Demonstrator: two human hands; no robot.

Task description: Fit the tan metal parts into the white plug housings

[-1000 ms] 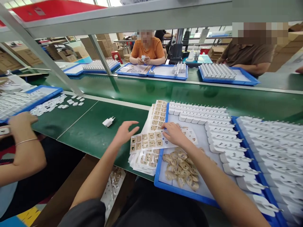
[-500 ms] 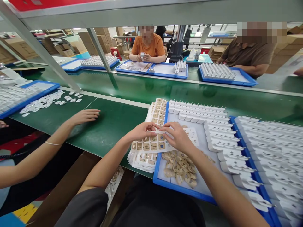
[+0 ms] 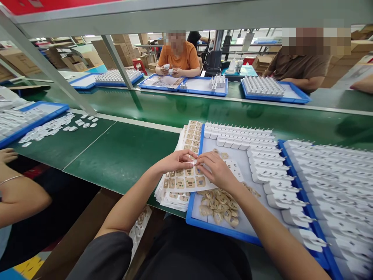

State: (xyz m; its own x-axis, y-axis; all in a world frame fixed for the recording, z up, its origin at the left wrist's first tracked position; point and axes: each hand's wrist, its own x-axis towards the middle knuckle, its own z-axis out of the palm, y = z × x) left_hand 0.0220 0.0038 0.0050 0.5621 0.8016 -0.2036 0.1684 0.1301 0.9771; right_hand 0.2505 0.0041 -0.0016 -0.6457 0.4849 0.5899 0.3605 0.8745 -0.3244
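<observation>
My left hand (image 3: 175,160) and my right hand (image 3: 217,169) meet fingertip to fingertip over a sheet of tan stickers (image 3: 180,182). Both are closed in a pinch around something small and whitish between them, too small to name. The sheet lies across a stack of similar sheets (image 3: 194,134) and the left edge of a blue tray (image 3: 227,234). Below my right hand, a heap of loose tan pieces (image 3: 220,206) rests in the tray. White plastic housings with thin prongs (image 3: 259,169) line its far and right sides.
A second tray of white housings (image 3: 326,194) adjoins on the right. To the left are a co-worker's arm (image 3: 21,190), scattered white pieces (image 3: 48,127) and a blue tray (image 3: 55,111). People sit across the green bench (image 3: 116,147); a slanted metal post (image 3: 55,66) stands at left.
The fingers of my right hand have drawn together against my left fingertips. The co-worker's arm at left has pulled back from the bench. The view has shifted slightly.
</observation>
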